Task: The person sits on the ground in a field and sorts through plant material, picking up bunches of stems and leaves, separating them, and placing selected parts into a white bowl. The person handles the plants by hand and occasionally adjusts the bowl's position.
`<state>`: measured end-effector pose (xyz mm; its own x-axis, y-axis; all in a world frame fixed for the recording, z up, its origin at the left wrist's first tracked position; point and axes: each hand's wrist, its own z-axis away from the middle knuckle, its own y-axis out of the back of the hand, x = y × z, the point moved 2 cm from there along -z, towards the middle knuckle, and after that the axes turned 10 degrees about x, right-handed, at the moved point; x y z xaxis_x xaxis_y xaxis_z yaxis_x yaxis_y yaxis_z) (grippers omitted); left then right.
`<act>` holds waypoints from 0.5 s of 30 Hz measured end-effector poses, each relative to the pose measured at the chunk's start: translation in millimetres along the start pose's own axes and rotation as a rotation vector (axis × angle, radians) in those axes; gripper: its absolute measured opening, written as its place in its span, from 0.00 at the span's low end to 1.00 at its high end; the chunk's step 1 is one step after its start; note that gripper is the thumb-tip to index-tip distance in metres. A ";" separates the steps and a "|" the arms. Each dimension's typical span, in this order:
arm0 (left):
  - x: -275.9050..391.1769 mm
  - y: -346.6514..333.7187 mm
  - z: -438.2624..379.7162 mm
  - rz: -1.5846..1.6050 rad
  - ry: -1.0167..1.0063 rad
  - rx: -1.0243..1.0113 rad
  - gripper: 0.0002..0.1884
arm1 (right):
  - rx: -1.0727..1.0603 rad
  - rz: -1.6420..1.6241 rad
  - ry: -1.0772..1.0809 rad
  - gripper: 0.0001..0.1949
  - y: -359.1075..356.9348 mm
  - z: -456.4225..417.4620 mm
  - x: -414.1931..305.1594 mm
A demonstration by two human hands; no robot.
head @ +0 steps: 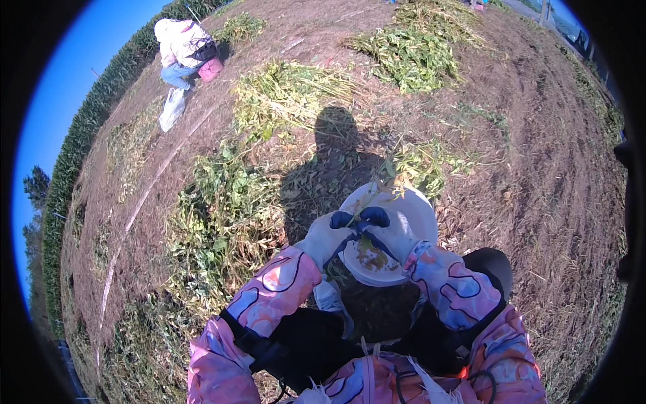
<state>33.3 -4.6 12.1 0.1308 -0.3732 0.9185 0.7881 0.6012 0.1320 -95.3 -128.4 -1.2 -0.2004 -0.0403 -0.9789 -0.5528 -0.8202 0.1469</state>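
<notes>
My left hand and my right hand meet over a white bucket. Both wear white gloves with dark blue coated fingers. Between the curled fingers is a thin green plant stem, whose leafy, partly yellowed top reaches past the bucket's far rim. Some green plant matter hangs just below the fingertips. Yellow-brown pods or plant bits lie on the bucket's bottom; their exact kind is hard to tell. The fingertips partly cover one another.
Cut leafy plants lie in heaps to the left, ahead and farther off. Another person crouches at far left beside a pink bucket and a white sack. Tall green crops line the field's left edge.
</notes>
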 end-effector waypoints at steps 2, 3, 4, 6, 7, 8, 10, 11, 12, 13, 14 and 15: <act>-5.8 -3.1 -3.5 -0.116 -0.033 0.013 0.12 | 0.045 0.024 0.052 0.10 -2.8 -1.0 -0.6; -7.4 -4.3 -3.9 -0.142 -0.081 0.029 0.12 | 0.075 0.001 0.089 0.09 -5.4 -1.5 -0.2; -8.9 -5.8 -4.3 -0.157 -0.084 0.039 0.12 | 0.112 0.021 0.051 0.09 -6.0 -1.5 2.0; -9.7 -9.0 -4.9 -0.217 -0.072 0.050 0.11 | 0.219 -0.079 -0.024 0.08 -6.1 -0.7 5.8; -9.6 -10.3 -4.4 -0.260 -0.054 0.052 0.10 | 0.273 -0.107 -0.100 0.08 -5.7 0.4 8.2; -9.3 -11.6 -3.7 -0.302 -0.036 0.054 0.09 | 0.251 -0.205 -0.157 0.08 -4.7 2.5 9.8; -6.5 -13.3 -2.1 -0.322 -0.080 0.064 0.08 | 0.213 -0.409 -0.278 0.09 -3.8 6.3 12.0; -5.2 -13.5 -1.2 -0.331 -0.101 0.071 0.07 | 0.205 -0.469 -0.277 0.09 -3.2 7.8 11.9; -3.8 -13.4 -0.6 -0.341 -0.118 0.072 0.07 | 0.208 -0.535 -0.284 0.08 -3.5 9.2 11.9; -2.5 -12.8 0.0 -0.350 -0.135 0.074 0.07 | 0.192 -0.622 -0.276 0.08 -3.7 10.2 11.6; -1.2 -12.4 0.7 -0.359 -0.152 0.076 0.07 | 0.197 -0.620 -0.252 0.08 -3.3 11.0 11.6; -1.0 -12.1 1.9 -0.356 -0.139 0.069 0.07 | 0.183 -0.638 -0.213 0.08 -3.6 11.5 11.2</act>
<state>22.5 -10.2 10.3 -0.2298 -0.4710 0.8517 0.7264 0.4994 0.4722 -104.9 -119.3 -11.0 0.0652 0.5458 -0.8354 -0.7390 -0.5361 -0.4080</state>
